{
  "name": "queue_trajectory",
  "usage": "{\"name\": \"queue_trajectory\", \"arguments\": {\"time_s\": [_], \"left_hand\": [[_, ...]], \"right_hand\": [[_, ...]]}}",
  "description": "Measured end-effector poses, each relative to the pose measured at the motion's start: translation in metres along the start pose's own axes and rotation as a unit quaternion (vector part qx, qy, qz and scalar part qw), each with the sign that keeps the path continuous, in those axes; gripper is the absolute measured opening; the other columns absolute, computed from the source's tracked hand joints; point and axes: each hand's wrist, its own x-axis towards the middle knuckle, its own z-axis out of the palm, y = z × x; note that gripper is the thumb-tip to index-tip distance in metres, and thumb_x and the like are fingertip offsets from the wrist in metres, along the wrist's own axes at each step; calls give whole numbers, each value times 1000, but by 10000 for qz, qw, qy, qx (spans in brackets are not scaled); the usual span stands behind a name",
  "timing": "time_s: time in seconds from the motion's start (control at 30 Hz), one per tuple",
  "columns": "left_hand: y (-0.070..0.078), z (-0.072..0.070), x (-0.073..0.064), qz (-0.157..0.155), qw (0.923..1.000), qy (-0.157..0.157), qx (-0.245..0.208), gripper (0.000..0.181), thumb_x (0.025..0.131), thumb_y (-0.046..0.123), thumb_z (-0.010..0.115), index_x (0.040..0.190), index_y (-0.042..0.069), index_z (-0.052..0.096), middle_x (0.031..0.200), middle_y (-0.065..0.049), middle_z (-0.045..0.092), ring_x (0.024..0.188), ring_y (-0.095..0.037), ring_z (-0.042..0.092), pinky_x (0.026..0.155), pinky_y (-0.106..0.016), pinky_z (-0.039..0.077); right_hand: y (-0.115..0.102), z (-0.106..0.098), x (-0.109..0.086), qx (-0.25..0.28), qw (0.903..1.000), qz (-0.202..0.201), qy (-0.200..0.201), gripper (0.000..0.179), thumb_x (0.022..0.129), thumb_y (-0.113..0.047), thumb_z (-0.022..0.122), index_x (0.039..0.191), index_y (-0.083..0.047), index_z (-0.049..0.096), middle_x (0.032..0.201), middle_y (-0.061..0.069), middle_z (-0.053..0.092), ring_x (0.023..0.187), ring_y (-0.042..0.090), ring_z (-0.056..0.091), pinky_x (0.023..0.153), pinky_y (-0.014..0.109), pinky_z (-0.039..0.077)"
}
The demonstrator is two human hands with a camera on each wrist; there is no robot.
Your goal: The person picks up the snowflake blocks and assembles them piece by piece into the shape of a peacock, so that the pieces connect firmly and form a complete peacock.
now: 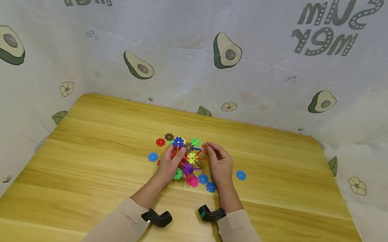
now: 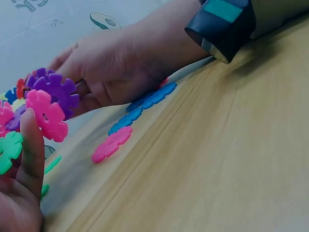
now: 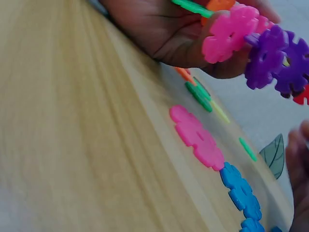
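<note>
left hand [image 1: 167, 168]: thumb and fingers grip disc cluster [image 1: 192, 158], likely to steady it | right hand [image 1: 222, 167]: fingers bent at cluster's right, can't tell if pinching anything | loose blue disc [image 1: 241, 175]: on surface [image 1: 102, 182] right of right hand, probably kept in easy reach

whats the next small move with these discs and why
I'd probably bring the right grip in against the cluster of joined discs: the left grip holds the cluster, and the right is close beside it, though whether it pinches a disc is unclear.
</note>
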Motion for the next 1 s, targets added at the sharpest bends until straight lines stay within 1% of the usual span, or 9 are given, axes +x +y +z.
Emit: {"name": "queue_trajectory", "arguments": {"time_s": [0.1,0.2,0.27,0.33,0.4,0.5,0.6,0.83,1.0], "left_hand": [[-1,1,0,120,9997,188,34,25,108,33,50,118,10,49,87,-4,66,53,-13,63,42,-30,54],[-2,2,0,360,9975,387,468,28,109,31,49,123,7,51,98,-8,70,70,-8,67,60,-25,59],[-2,3,0,545,9947,436,753,27,109,27,49,124,4,52,102,-12,70,82,-5,65,75,-22,57],[-2,3,0,693,9927,435,883,24,108,22,49,122,2,52,106,-14,70,91,-3,62,87,-19,52],[-2,3,-1,757,9927,349,872,22,108,18,49,119,0,51,106,-17,69,91,-4,61,88,-20,51],[-1,3,-2,675,9944,219,786,20,108,19,50,118,2,51,108,-18,71,90,-5,64,87,-21,53],[0,1,-2,578,9945,121,865,24,108,23,50,121,3,51,110,-21,71,90,-6,67,89,-22,54],[2,1,-3,391,9943,-60,991,36,106,25,53,135,4,53,123,-24,71,104,-23,71,93,-28,56],[2,2,-3,316,9938,-136,1057,38,106,26,54,137,5,53,124,-24,70,104,-25,71,93,-29,55]], "right_hand": [[2,-3,1,-1332,9907,19,-290,24,102,-3,60,123,-2,72,123,19,72,115,19,70,99,34,59],[4,-4,2,-2714,9553,-278,-1136,37,100,2,56,134,-7,66,142,14,63,138,34,53,115,50,47],[3,-3,3,-3228,9304,-455,-1676,44,98,4,55,140,-8,60,152,14,54,148,41,39,119,60,38],[2,-3,3,-3522,9138,-465,-1968,47,96,3,57,141,-11,59,154,12,52,152,43,31,120,63,34],[2,-2,3,-3629,9104,-431,-1939,43,95,0,64,136,-12,63,149,12,57,151,43,33,118,64,37],[2,-1,4,-3600,9187,-455,-1560,38,88,-3,74,125,-11,70,133,13,68,143,40,46,113,61,45],[3,-2,4,-3654,9218,-624,-1135,31,86,-7,79,117,-8,73,122,16,70,131,42,52,107,59,49],[3,-3,2,-4181,9016,-268,-1076,31,93,-24,73,120,-8,71,123,21,55,128,46,39,108,60,40],[0,-2,2,-4128,9051,126,-1012,32,92,-20,74,120,-6,70,125,21,54,127,43,39,108,59,40]]}}
